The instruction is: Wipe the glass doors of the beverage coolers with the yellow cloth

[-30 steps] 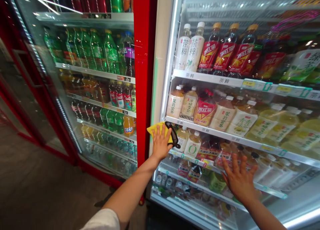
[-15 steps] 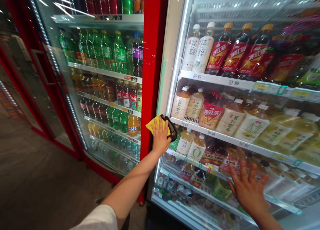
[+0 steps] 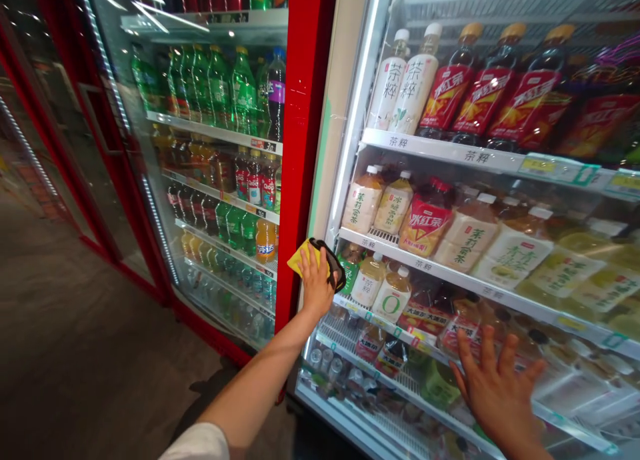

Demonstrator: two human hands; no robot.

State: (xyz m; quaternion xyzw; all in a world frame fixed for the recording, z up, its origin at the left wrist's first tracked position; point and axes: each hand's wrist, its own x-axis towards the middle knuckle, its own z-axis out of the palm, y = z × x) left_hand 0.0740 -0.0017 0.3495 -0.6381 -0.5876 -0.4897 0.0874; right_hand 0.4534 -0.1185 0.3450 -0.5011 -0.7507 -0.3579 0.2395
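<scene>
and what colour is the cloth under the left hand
The cloth is yellow, with a black and grey part; the head view shows it best.

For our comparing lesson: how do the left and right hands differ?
The left hand lies on a yellow cloth; the right hand has none. The left hand's fingers sit closer together; the right hand's spread wider. Both hands are bare, backs toward the camera.

LED strips (image 3: 104, 57) bright | floor (image 3: 100, 360) dim | glare streaks (image 3: 150, 17) upper left | right-edge bottles (image 3: 583, 263) blurred
</scene>
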